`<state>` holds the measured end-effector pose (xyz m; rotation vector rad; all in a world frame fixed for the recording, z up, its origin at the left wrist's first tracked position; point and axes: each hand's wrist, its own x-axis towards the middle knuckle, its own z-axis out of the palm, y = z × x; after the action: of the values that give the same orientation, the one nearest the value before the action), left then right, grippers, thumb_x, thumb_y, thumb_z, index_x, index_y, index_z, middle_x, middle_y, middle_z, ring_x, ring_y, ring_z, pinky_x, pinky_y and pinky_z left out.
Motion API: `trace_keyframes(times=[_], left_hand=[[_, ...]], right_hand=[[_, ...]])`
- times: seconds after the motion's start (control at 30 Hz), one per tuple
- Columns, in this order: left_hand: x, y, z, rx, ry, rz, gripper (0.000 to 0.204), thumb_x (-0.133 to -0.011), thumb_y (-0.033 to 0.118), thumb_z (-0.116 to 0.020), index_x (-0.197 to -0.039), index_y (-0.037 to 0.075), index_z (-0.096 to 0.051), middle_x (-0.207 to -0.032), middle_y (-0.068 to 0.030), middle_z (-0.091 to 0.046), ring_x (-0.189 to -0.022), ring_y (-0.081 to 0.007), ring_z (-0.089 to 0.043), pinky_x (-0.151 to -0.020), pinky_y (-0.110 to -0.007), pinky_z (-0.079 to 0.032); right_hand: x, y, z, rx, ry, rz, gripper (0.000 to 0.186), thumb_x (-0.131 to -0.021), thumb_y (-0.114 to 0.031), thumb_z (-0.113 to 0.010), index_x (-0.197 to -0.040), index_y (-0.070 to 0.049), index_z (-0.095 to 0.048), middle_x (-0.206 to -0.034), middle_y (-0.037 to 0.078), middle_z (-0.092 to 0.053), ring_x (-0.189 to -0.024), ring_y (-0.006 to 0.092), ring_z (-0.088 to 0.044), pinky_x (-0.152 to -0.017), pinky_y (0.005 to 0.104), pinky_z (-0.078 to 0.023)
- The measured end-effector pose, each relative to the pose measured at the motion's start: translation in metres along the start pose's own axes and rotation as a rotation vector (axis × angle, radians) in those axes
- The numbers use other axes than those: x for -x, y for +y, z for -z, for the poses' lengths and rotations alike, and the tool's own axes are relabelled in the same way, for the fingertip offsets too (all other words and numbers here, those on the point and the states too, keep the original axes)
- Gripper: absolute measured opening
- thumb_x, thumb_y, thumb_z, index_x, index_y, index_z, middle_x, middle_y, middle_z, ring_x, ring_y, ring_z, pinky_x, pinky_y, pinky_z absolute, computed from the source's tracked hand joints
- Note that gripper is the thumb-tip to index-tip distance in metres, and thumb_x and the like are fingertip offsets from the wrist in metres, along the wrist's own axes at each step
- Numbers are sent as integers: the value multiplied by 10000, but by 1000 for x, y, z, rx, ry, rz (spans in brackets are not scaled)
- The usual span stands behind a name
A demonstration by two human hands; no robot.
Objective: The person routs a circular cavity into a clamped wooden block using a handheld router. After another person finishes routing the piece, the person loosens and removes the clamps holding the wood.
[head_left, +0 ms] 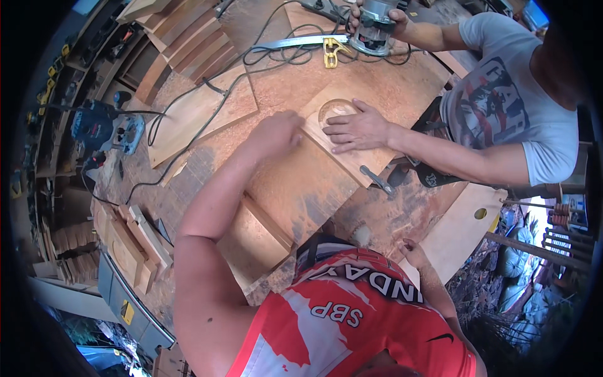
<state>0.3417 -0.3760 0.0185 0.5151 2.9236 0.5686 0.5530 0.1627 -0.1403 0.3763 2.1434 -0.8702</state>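
Note:
A pale wooden board (342, 154) with a round routed recess (336, 108) lies on the dusty worktable. My left hand (281, 133) is at the board's left edge, fingers curled inward; what they hold, if anything, is hidden. Low at my right side, my right hand (416, 253) is beside a thin wooden panel (455, 229) with a hole; most of its fingers are hidden. A co-worker's hand (359, 127) lies flat across the board and recess. With the other hand, the co-worker grips a router (372, 28) at the far side. A dark clamp (377, 181) sits at the board's near corner.
A blue router (100, 129) rests at the left, its cable crossing a flat board (201, 119). A metal straightedge (295, 41) and a yellow clamp (333, 51) lie among black cords at the back. Stacked planks (188, 44) stand far left; a wooden block (257, 242) lies near me.

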Motion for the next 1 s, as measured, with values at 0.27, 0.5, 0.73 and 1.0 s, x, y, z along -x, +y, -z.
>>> trace_keyframes(times=[0.27, 0.5, 0.73, 1.0], left_hand=[[-16, -10, -2, -10, -56, -53, 356, -823, 197, -606, -1125, 19, -544, -1112, -184, -575, -1042, -372, -568, -882, -449, -467], [-15, -13, -6, -36, -37, -77, 386, -834, 241, -608, -1143, 20, -545, -1197, -205, -556, -1067, -386, -562, -905, -448, -460], [6, -9, 7, -85, -263, 9, 360, -841, 292, -607, -1079, 22, -616, -1181, -210, -592, -1033, -384, -587, -884, -450, -472], [43, -5, 0, 226, -314, 28, 192, -784, 238, -660, -863, 71, -711, -859, -141, -681, -848, -313, -650, -767, -402, -508]], right_hand=[[7, 13, -4, 12, 29, -42, 604, -871, -359, -640, -1318, 20, -492, -1080, 208, -645, -1003, 265, -624, -885, 336, -482], [5, 34, -10, 49, 11, -105, 622, -862, -373, -645, -1314, 27, -492, -1069, 214, -650, -977, 270, -636, -867, 330, -490], [-4, 11, -7, 0, 25, -37, 593, -883, -347, -623, -1313, 38, -488, -1076, 214, -649, -997, 261, -628, -875, 333, -485], [-11, 9, 2, 46, 8, -38, 608, -873, -364, -635, -1298, 48, -500, -1105, 229, -637, -1030, 272, -619, -894, 341, -480]])
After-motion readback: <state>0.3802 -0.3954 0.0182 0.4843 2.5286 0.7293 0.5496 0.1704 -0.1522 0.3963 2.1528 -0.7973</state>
